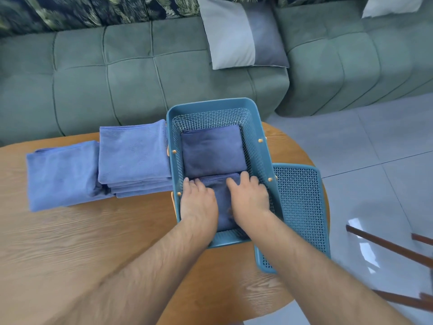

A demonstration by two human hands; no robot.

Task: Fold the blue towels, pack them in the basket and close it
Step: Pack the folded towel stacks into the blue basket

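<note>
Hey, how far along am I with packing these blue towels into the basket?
Done: one folded towel lies at the far end of the basket. In hand: the left hand and right hand press a second towel into its near end. Left: the stack and the single towel beside it need packing, and the lid lies off on the table.

Towel stack (134, 156) crowds left of basket (210, 101); lid (302, 207) flanks right.

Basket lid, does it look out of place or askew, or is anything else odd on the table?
The lid lies right of the basket, slightly skewed, and its near right corner seems to overhang the table edge, so it could tip. The folded towel stack fans out at the bottom. Nothing looks spilled or damaged.
</note>
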